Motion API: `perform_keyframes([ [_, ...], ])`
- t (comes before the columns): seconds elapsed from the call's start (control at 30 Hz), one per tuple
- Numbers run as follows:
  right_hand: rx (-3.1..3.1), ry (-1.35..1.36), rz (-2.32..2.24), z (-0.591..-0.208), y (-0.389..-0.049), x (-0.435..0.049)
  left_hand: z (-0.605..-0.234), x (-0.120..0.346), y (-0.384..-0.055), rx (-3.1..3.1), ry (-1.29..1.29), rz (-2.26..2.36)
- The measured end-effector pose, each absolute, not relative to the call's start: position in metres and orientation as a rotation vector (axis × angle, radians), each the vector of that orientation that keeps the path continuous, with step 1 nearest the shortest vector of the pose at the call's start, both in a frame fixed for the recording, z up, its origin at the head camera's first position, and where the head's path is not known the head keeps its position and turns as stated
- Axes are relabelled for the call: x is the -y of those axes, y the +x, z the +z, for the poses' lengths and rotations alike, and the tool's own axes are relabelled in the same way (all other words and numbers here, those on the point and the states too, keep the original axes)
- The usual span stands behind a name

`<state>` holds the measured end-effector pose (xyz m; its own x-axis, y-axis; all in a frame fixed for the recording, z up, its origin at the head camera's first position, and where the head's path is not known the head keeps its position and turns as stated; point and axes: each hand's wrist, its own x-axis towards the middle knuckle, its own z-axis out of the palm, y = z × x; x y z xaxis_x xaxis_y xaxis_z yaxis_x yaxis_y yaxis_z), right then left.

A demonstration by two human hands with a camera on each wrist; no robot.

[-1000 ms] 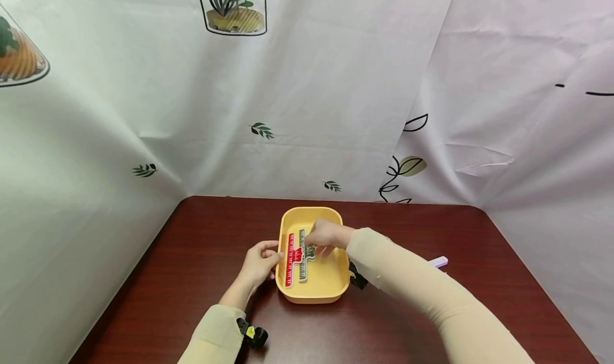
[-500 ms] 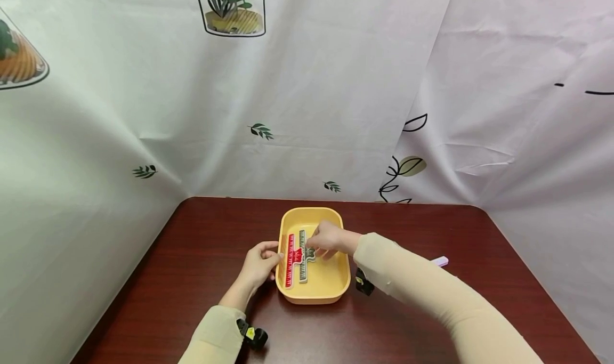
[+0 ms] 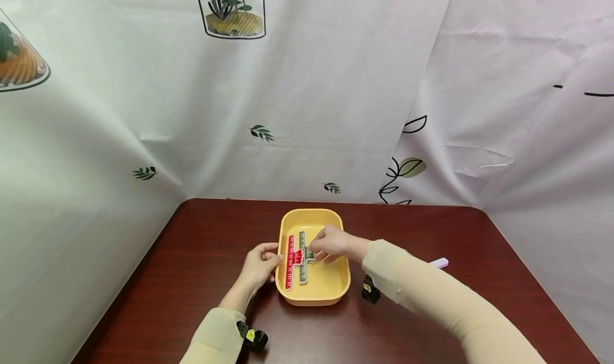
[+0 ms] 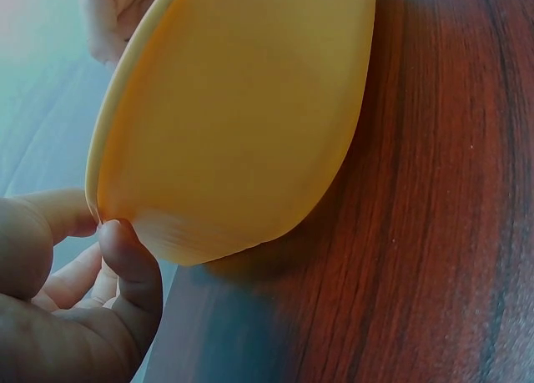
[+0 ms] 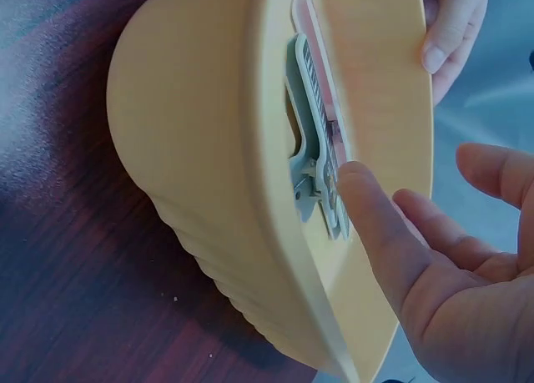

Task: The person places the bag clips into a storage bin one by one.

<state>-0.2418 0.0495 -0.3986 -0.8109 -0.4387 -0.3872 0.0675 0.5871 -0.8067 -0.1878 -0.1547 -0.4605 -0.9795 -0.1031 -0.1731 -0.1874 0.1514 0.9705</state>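
A yellow plastic basin [image 3: 326,288] stands on the table. Thumb and index finger of my left hand [image 3: 256,268] pinch its left rim, as the left wrist view shows up close. Inside the basin a red sealing clip [image 3: 290,271] lies by the left wall, and a dark green sealing clip [image 3: 303,271] lies parallel just right of it. My right hand [image 3: 332,242] reaches in over the right rim beside the green clip. In the right wrist view one fingertip [image 5: 355,173] is right at the green clip's edge, while the other fingers stand spread apart.
The dark red wooden table [image 3: 211,236] runs back to a patterned white cloth [image 3: 288,161]. A pale purple bar [image 3: 439,263] lies to the right, partly behind my right sleeve [image 3: 422,284]. Black wrist cameras sit on both wrists.
My right hand and forearm have drifted slightly right, away from the green clip's handle. Both clips, the basin and my left hand have stayed in place.
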Motion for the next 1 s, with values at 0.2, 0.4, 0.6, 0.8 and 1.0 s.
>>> perform_keyframes([
  [0.2, -2.193, -0.288, -1.253, -0.399, -0.24, -0.055, -0.462, 0.155, -0.189, -2.323, -0.306, 1.988],
  [0.4, -2.163, -0.284, -1.29, -0.4, -0.237, -0.061, -0.463, 0.156, -0.189, -2.31, -0.306, 2.001],
  [0.6, -2.165, -0.293, -1.313, -0.399, -0.236, -0.065, -0.463, 0.155, -0.189, -2.308, -0.303, 2.006],
  [0.8, -2.172, -0.306, -1.351, -0.401, -0.233, -0.069, -0.462, 0.155, -0.189, -2.304, -0.306, 2.003],
  [1.0, -2.175, -0.319, -1.38, -0.4, -0.23, -0.074, -0.461, 0.155, -0.188, -2.309, -0.303, 1.999],
])
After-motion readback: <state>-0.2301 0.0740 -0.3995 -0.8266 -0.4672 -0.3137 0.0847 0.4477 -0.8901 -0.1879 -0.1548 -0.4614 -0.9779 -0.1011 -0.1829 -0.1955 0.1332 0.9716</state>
